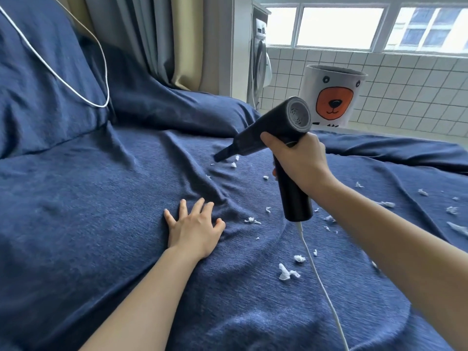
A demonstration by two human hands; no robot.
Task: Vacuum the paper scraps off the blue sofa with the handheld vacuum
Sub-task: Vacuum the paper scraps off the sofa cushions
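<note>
While right hand [301,160] grips vacuum [283,138]; left hand [193,228] flat.

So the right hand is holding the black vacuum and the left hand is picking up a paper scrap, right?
Not quite. In the head view the left hand lies flat and open on the blue sofa, holding nothing. The right hand does hold the black vacuum.
</note>
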